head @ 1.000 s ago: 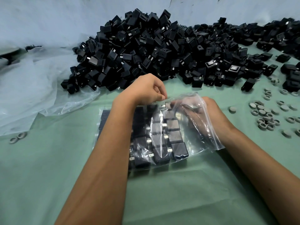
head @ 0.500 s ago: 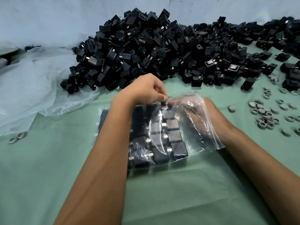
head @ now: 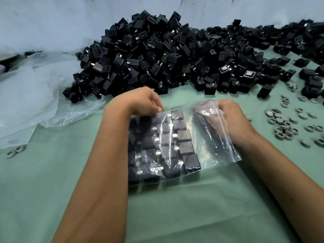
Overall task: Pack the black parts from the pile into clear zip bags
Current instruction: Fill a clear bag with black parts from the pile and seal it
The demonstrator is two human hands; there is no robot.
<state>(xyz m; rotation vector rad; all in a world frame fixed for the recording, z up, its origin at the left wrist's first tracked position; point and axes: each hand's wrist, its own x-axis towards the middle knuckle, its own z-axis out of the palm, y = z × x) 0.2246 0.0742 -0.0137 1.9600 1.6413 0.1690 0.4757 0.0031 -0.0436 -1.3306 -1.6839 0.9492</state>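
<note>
A clear zip bag (head: 206,142) lies on the green cloth in front of me, holding several rows of black parts (head: 184,135). My left hand (head: 140,100) pinches the bag's far edge at its left side, fingers curled. On the bag's right side, my right hand (head: 233,118) grips the crumpled open end. The big pile of black parts (head: 166,53) rises just behind both hands.
Crumpled clear plastic sheeting (head: 35,95) spreads at the left. Several grey rings and discs (head: 284,125) are scattered at the right, and two more rings (head: 15,151) lie at the far left. More black parts (head: 310,76) sit at the right edge. A pale wall stands behind.
My right hand has come out from inside the bag and now grips its open end from outside. The left hand has shifted slightly along the far edge.
</note>
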